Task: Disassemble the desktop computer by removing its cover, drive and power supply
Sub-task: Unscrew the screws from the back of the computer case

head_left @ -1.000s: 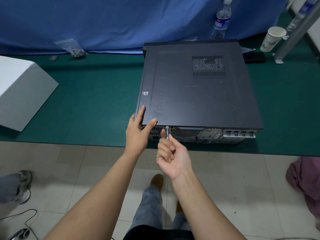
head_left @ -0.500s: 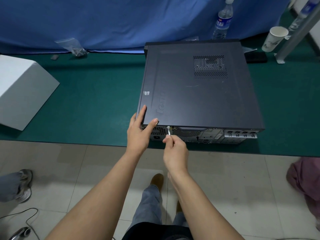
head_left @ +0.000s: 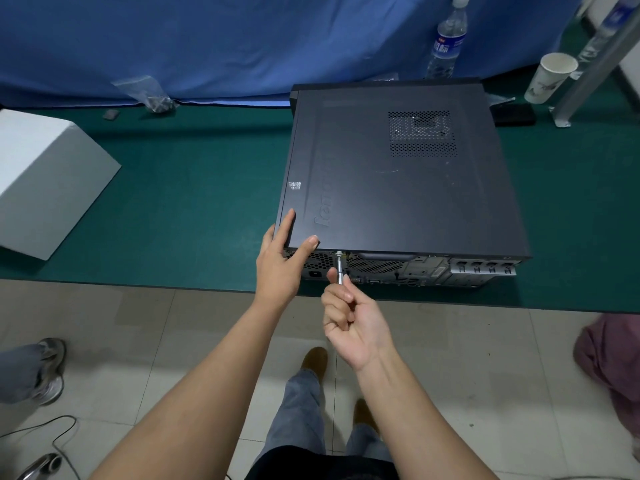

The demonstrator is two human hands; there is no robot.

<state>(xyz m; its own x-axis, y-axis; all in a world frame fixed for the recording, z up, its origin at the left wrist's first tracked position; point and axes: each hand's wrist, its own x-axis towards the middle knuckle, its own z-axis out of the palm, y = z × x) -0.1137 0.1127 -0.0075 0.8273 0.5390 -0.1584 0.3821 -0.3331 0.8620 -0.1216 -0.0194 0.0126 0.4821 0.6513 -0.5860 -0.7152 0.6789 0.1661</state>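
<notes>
Dark grey metal desktop computer case (head_left: 398, 174): lying flat near the front edge of the green-covered table (head_left: 194, 202), rear panel facing the person, cover in place. Slim silver-shafted screwdriver (head_left: 340, 268): tip seated on a screw at the upper rear edge, near the case's front left corner.

Right hand (head_left: 349, 323): curled round the screwdriver handle, palm turned upward. Half a second earlier, knuckles up, so a wrist rotation just made; judged as a turn in loosening the cover screw. Left hand (head_left: 282, 261): fingers straight and spread, pressed flat on the cover's near left corner, unchanged, bracing the case.

Task judged at the first stage: cover fastened, drive and power supply not reached.

Further out: white angled box (head_left: 45, 181) at the left edge; clear plastic water bottle (head_left: 446, 39) and white paper cup (head_left: 550, 77) along the back edge.
</notes>
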